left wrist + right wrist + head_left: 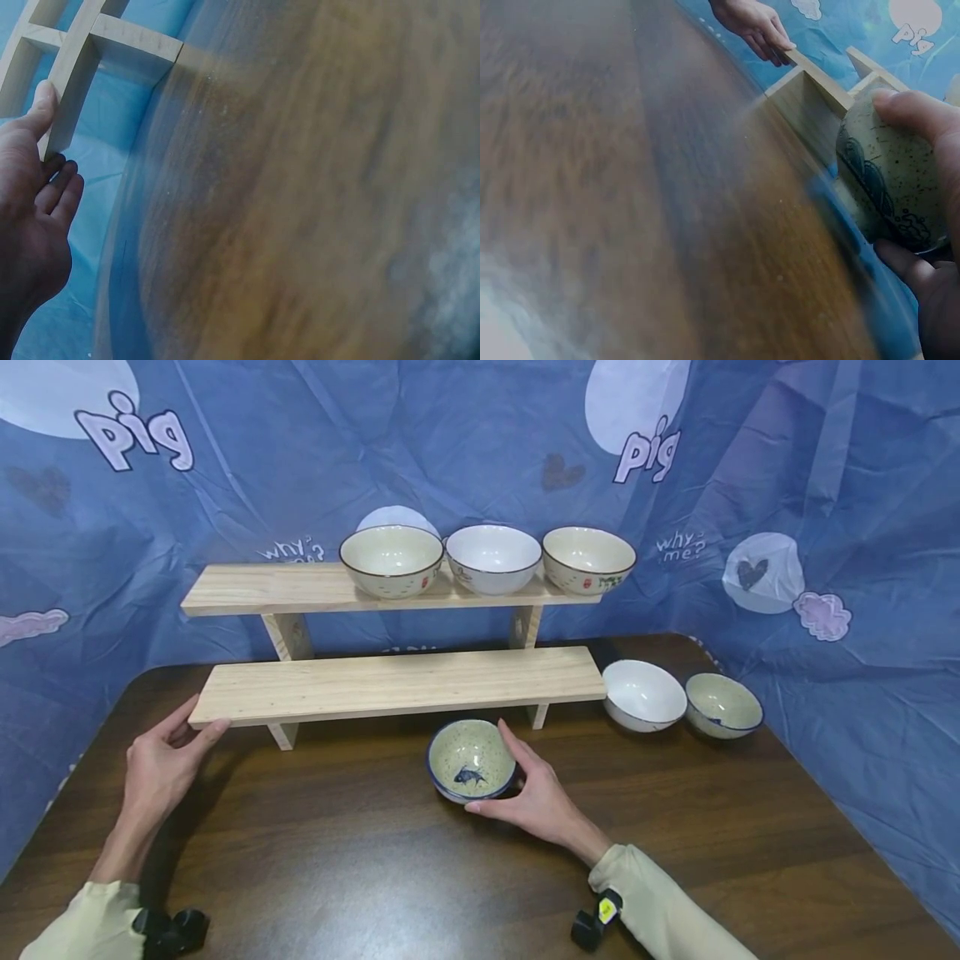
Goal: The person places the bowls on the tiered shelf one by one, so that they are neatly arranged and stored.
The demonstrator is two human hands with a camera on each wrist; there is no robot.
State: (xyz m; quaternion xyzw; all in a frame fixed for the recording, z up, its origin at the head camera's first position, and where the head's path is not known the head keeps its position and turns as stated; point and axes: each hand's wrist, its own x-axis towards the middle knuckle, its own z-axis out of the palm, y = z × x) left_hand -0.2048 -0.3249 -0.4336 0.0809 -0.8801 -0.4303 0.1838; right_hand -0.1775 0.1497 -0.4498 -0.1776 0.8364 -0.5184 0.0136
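My right hand (543,797) grips a small speckled bowl (468,756) by its right side, thumb toward the near side. The bowl has a blue rim and a blue fish inside; dark blue patterning covers its outer wall (889,176) in the right wrist view. It is just in front of a two-tier wooden shelf (397,685). At the left end of the shelf's lower board, my left hand (161,768) holds the corner between thumb and fingers. The left wrist view shows that thumb (43,105) against the board's end.
Along the upper board (270,587) stand a cream bowl (390,560), a white bowl (493,558) and another cream bowl (588,560). Right of the shelf, a white bowl (643,693) and a blue-rimmed speckled bowl (723,703) sit on the dark wooden table (337,860). Blue printed cloth (450,435) hangs behind.
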